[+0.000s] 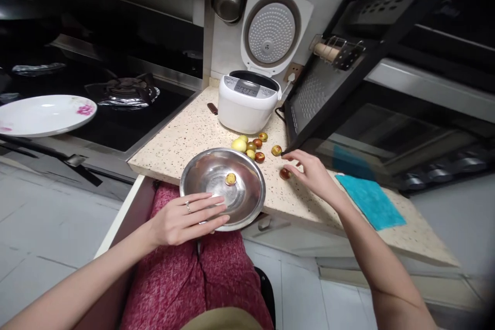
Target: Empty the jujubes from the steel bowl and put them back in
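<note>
A shiny steel bowl (247, 178) sits at the front edge of the speckled counter (185, 139), with one small yellow-red fruit (231, 179) inside it. My left hand (185, 218) rests on the bowl's near rim, fingers stretched out flat, a ring on one finger. My right hand (311, 172) reaches over the counter with fingers apart, its fingertips at a small reddish fruit (285, 173). Several more small green and red fruits (251, 145) lie loose just beyond the bowl, and another fruit (276, 150) lies near my right fingertips.
A white rice cooker (247, 100) stands open at the back. A black dish rack (348, 62) overhangs the right side. A teal cloth (369, 201) lies on the counter at right. A gas stove (124, 90) and a white plate (44, 113) are to the left.
</note>
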Demonstrator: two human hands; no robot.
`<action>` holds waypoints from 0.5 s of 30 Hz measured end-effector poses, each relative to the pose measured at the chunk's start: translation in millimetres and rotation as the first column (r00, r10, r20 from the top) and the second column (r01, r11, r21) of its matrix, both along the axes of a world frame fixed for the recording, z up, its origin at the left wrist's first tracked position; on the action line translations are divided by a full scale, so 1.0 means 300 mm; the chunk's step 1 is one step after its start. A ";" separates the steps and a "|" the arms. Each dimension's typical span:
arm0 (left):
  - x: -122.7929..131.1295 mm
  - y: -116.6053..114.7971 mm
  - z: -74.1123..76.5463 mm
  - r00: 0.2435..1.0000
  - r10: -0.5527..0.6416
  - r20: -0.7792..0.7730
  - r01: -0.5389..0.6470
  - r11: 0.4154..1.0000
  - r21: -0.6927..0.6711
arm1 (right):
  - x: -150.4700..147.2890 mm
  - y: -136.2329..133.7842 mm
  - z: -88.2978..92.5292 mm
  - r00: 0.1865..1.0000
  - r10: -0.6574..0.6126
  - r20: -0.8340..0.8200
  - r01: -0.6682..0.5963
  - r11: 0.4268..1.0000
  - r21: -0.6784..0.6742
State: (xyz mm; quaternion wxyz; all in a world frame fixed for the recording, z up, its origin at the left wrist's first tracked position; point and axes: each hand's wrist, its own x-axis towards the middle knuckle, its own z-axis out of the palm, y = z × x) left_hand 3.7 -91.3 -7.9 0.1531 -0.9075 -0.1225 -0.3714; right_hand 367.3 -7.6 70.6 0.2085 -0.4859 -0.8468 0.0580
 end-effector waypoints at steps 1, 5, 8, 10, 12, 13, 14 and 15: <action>0.002 -0.001 0.007 1.000 0.001 -0.002 -0.001 1.000 0.004 | 0.022 -0.011 -0.018 0.999 -0.033 0.039 0.034 0.999 -0.029; 0.007 -0.005 0.019 1.000 0.003 -0.005 -0.003 1.000 0.004 | 0.042 -0.042 -0.076 0.985 -0.078 0.155 0.093 0.992 -0.091; 0.009 -0.008 0.009 1.000 0.012 0.004 -0.012 1.000 0.007 | 0.018 -0.036 -0.092 0.971 -0.100 0.217 0.118 0.990 -0.072; 0.009 -0.009 0.000 1.000 0.013 0.008 -0.013 1.000 0.002 | -0.002 -0.022 -0.090 0.961 -0.104 0.257 0.126 0.990 -0.070; 0.010 -0.010 -0.007 1.000 0.013 0.004 -0.013 1.000 0.000 | -0.024 -0.008 -0.082 0.949 -0.111 0.296 0.137 0.988 -0.067; 0.011 -0.010 -0.009 1.000 0.015 0.000 -0.015 1.000 0.002 | -0.034 -0.002 -0.076 0.942 -0.119 0.314 0.146 0.987 -0.063; 0.011 -0.011 -0.011 1.000 0.019 -0.002 -0.019 1.000 0.004 | -0.045 0.003 -0.070 0.936 -0.128 0.329 0.156 0.986 -0.061; 0.012 -0.011 -0.011 1.000 0.024 -0.004 -0.024 1.000 0.007 | -0.054 0.007 -0.063 0.931 -0.136 0.338 0.166 0.984 -0.060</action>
